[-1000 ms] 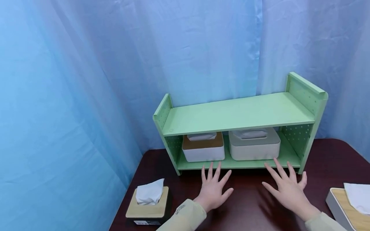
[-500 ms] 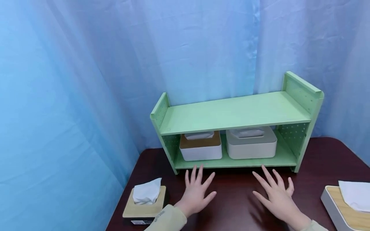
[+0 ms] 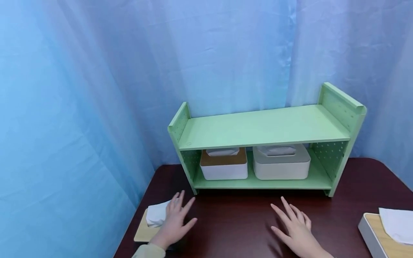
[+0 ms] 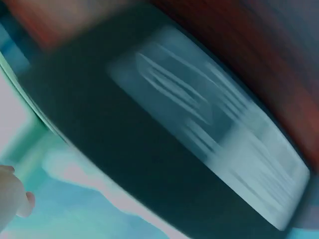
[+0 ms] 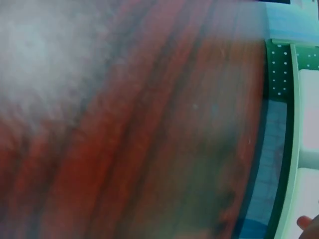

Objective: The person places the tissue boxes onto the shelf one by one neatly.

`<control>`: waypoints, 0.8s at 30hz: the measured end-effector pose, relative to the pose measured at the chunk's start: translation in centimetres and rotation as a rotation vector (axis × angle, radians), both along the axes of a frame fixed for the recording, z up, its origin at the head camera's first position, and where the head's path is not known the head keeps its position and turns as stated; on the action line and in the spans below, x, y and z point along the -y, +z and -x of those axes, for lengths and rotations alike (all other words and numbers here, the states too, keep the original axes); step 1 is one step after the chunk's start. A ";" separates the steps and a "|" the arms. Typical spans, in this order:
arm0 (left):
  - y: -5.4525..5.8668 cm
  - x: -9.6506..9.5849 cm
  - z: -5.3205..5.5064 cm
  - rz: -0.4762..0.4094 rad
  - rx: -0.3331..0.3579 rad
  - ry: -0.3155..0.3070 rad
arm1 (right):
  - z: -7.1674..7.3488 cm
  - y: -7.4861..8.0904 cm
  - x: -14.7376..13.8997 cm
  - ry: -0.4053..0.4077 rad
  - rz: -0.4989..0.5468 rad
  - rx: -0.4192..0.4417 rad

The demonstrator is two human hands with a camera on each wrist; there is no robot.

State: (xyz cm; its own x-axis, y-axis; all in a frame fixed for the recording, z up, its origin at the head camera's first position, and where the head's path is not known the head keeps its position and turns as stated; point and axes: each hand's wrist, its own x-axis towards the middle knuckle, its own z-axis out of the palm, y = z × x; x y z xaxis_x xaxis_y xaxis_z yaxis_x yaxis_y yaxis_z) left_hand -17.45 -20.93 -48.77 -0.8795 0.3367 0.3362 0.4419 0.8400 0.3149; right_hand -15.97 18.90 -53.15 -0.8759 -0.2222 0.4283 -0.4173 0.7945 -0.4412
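My left hand (image 3: 174, 223) is over the right side of a black tissue box (image 3: 143, 229) with a pale wooden lid, its fingers spread. A white tissue (image 3: 156, 214) stands up from that box, partly behind the hand. In the left wrist view the dark side of the box carries a blurred label (image 4: 209, 129), and a bit of the hand shows at the lower left. Above the table, in front of the shelf, my right hand (image 3: 296, 231) is held with straight, spread fingers and nothing in it.
A green two-tier shelf (image 3: 264, 127) stands at the back. On its lower board sit a tissue box with a brown lid (image 3: 223, 171) and one with a grey lid (image 3: 281, 170). A wood-topped tissue box (image 3: 374, 229) lies at the right. Blue curtains (image 3: 226, 53) hang behind the dark table (image 3: 232, 222).
My left hand has moved left, from in front of the shelf to the black tissue box. The right hand has shifted left and toward me. The boxes stay put.
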 end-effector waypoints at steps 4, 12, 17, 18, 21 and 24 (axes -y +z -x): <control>-0.5 4.1 -0.5 -0.035 -0.147 0.151 | -0.5 -0.4 -0.1 -0.006 0.005 0.037; -0.4 9.9 -1.7 -0.160 0.217 0.425 | -0.7 -0.8 -1.3 -0.017 0.035 0.041; -0.6 11.1 -1.7 -0.156 0.449 0.420 | -0.3 -0.9 -1.5 0.036 0.161 0.118; -0.7 11.3 -1.7 -0.165 0.467 0.409 | -0.2 -0.9 -1.3 0.047 0.185 0.144; -1.2 11.8 -1.6 -0.179 0.494 0.381 | 0.2 -0.9 -0.7 0.069 0.234 0.231; -1.5 12.1 -1.5 -0.203 0.512 0.349 | 0.7 -0.9 0.3 0.091 0.266 0.272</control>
